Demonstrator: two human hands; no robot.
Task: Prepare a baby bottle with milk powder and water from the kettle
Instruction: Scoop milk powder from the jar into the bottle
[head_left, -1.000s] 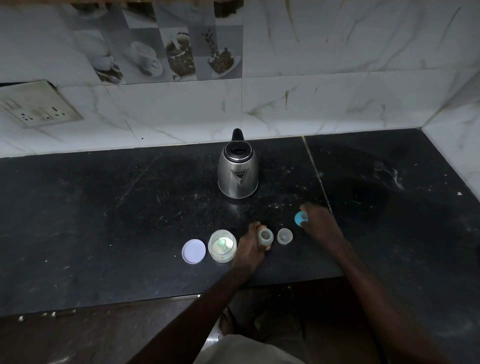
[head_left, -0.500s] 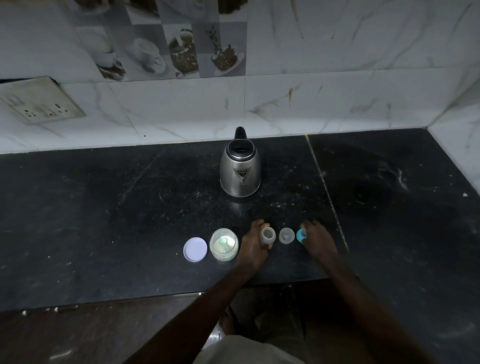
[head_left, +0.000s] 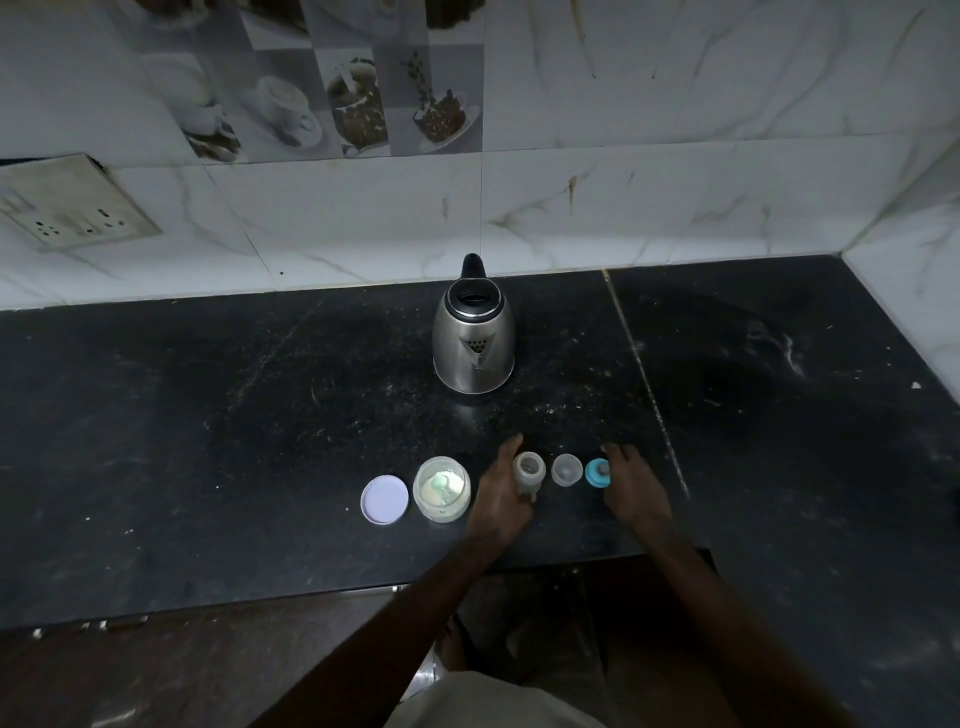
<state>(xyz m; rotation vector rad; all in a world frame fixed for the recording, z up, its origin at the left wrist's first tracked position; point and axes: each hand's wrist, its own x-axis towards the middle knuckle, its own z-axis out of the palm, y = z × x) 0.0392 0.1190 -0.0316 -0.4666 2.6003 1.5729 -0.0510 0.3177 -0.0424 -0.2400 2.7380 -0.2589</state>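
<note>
Two hands | left hand (head_left: 501, 499) still grips bottle (head_left: 529, 470) | right hand (head_left: 634, 491) lies flat, blue ring (head_left: 597, 473) released

Both forearms bare, reaching fwd from the bottom of the view: L from lower left, R from lower right, angled slightly toward each other. L hand (head_left: 501, 493) has its thumb side up w/ fingers curled round the bottle (head_left: 529, 470), gripping it upright. R hand (head_left: 631, 486) is palm down, fingers stretched fwd & loosely together, holding nothing. Its thumb side is just beside the blue ring (head_left: 597, 473); contact can't be told.
</note>
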